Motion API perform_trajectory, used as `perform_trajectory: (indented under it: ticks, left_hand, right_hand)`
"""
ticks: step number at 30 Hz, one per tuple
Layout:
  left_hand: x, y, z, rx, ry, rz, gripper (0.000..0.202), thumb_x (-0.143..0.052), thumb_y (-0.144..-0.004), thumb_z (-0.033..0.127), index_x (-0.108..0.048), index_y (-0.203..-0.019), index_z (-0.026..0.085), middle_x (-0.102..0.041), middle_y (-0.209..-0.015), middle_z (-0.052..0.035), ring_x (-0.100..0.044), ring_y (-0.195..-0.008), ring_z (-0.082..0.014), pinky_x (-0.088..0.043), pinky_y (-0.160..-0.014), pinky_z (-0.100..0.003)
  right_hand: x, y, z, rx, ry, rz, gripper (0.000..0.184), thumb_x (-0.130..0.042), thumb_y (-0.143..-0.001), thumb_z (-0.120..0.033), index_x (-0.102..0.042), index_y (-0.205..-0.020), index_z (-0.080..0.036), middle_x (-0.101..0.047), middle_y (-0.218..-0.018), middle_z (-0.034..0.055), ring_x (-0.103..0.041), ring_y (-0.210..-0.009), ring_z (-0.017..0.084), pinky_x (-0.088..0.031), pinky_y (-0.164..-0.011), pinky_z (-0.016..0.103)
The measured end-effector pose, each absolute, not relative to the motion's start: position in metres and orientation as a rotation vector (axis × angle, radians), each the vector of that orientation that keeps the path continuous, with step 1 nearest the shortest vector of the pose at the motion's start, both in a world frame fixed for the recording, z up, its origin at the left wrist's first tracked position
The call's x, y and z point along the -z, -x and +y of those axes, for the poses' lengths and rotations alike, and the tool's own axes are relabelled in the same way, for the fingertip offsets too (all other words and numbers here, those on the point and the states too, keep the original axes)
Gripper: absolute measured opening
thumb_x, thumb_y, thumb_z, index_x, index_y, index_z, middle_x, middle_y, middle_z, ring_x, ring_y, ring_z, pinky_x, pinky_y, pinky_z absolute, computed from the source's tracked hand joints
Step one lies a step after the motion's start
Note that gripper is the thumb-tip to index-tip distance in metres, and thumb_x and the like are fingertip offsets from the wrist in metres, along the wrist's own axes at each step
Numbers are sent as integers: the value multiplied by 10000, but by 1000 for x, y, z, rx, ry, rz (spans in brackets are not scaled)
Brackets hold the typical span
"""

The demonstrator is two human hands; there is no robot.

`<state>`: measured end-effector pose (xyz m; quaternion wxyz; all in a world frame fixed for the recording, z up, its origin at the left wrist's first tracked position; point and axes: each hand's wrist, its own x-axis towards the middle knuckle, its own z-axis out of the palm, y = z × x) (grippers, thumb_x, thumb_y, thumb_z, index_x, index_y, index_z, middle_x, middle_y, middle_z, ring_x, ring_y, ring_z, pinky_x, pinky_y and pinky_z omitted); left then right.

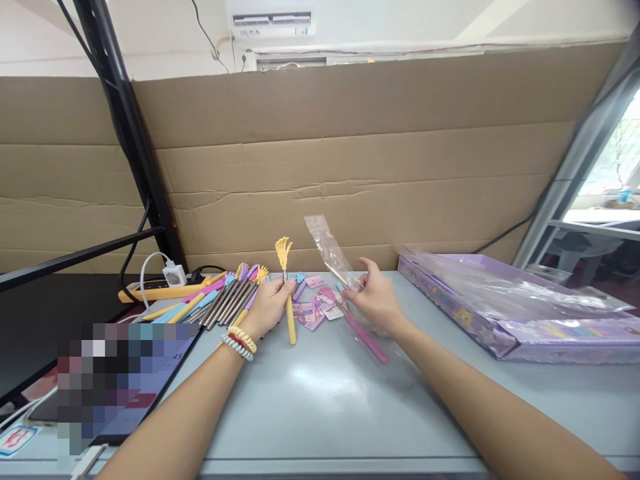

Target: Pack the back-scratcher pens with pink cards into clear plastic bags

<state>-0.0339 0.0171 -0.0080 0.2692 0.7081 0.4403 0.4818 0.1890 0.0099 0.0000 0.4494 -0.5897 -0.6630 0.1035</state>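
Observation:
Upright in my left hand is a yellow back scratcher, its hand-shaped head pointing up and my fingers wrapped round its shaft. My right hand pinches a long clear plastic bag between thumb and fingers, with the bag's top end rising to the left. Whether anything is inside the bag is hard to make out. Below my right hand, a pink back scratcher lies on the table. Small pink and purple printed cards are scattered between my hands. Left of my left hand lies a pile of back scratchers with metal shafts.
A purple printed box tray with clear plastic bags on it stands at the right. At the left are a tablet, a yellow power strip and a white charger. A cardboard wall closes the back.

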Motion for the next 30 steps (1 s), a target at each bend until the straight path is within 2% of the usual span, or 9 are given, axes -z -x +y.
perform_trajectory:
  ticks: [3, 6, 9, 12, 14, 19, 22, 26, 30]
  left_hand:
    - [5, 34, 14, -1263, -1920, 1190, 394, -416, -819, 474, -395, -558, 179, -359, -489, 51, -348, -468, -91, -273, -452, -229]
    - [2, 34, 10, -1143, -1916, 1136, 410, -399, -823, 473, -374, -530, 187, -375, -473, 42, -359, -466, -100, -286, -465, -242]
    - [0, 33, 8, -1019, -1919, 1082, 425, -396, -815, 500, -383, -523, 192, -397, -469, 35, -368, -463, -109, -292, -470, -253]
    - [2, 33, 8, -908, -1902, 1097, 431, -421, -788, 547, -436, -557, 183, -421, -487, 37, -374, -459, -105, -288, -458, -247]
    - [4, 33, 9, -831, -1885, 1111, 431, -432, -776, 567, -490, -622, 169, -442, -500, 40, -392, -450, -102, -292, -449, -241]
    - [10, 35, 12, -746, -1874, 1039, 389, -455, -788, 545, -517, -781, 160, -462, -459, 62, -402, -389, -87, -298, -426, -224]
    - [10, 35, 11, -706, -1831, 980, 388, -470, -780, 549, -481, -866, 171, -540, -488, 44, -434, -375, -86, -312, -405, -211]
    - [8, 31, 9, -636, -1705, 880, 396, -506, -740, 571, -424, -768, 185, -574, -486, 13, -488, -376, -101, -355, -387, -211]
    - [8, 28, 7, -614, -1644, 851, 396, -526, -726, 566, -427, -745, 182, -570, -474, 6, -494, -372, -106, -364, -378, -211]
  right_hand:
    - [-2, -189, 8, -252, 1257, -1523, 639, -625, -661, -343, -391, -1230, -173, -474, -622, -54, -475, -579, 137, -373, -584, 251]
    - [0, -189, 8, -314, 1206, -1494, 416, -636, -656, -451, -487, -950, -195, -399, -572, -70, -407, -537, 120, -351, -556, 247]
    - [3, -189, 12, -370, 1271, -1461, 420, -632, -634, -550, -407, -734, -210, -363, -558, -73, -355, -519, 106, -314, -514, 235]
    - [5, -190, 18, -368, 1330, -1406, 425, -445, -755, -614, -343, -655, -213, -400, -578, -42, -386, -551, 119, -323, -523, 240]
    - [5, -191, 20, -397, 1344, -1379, 414, -337, -813, -598, -344, -654, -215, -445, -602, -19, -431, -575, 134, -351, -540, 247]
    - [8, -192, 24, -711, 1367, -1317, 388, -282, -824, -602, -395, -818, -231, -535, -637, 1, -464, -457, 151, -380, -451, 271]
    - [10, -193, 28, -703, 1389, -1248, 413, -225, -845, -585, -403, -940, -224, -596, -763, 45, -533, -542, 177, -409, -475, 278]
    - [9, -193, 29, -529, 1409, -1178, 353, -213, -871, -513, -406, -927, -222, -582, -886, 56, -568, -790, 197, -441, -613, 270]
    - [9, -188, 23, -534, 1350, -1208, 253, -302, -842, -437, -405, -931, -223, -540, -799, 11, -540, -729, 173, -435, -617, 256]
